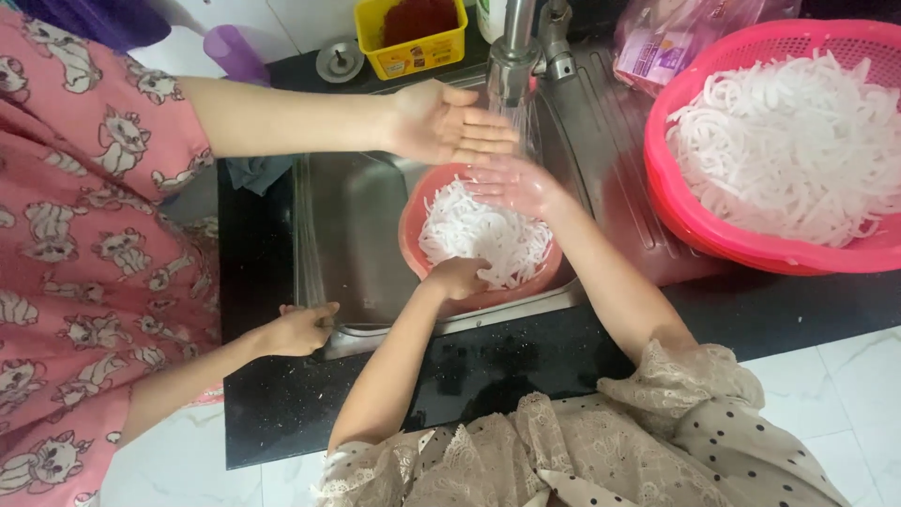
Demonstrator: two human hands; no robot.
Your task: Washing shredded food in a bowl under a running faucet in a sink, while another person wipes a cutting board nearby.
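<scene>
A pink bowl of white shredded strips stands in the steel sink under the running tap. My left hand is at the bowl's near rim, fingers curled down into the strips. My right hand is spread flat in the water stream just above the bowl, holding nothing. Another person in pink patterned clothes stands at the left. One of their hands is open under the tap, just above mine. Their other hand rests on the sink's front edge.
A large pink basket heaped with more white strips sits on the drainboard at the right. A yellow tub, a purple cup, a sink plug and a plastic packet line the back. The black counter runs along the front.
</scene>
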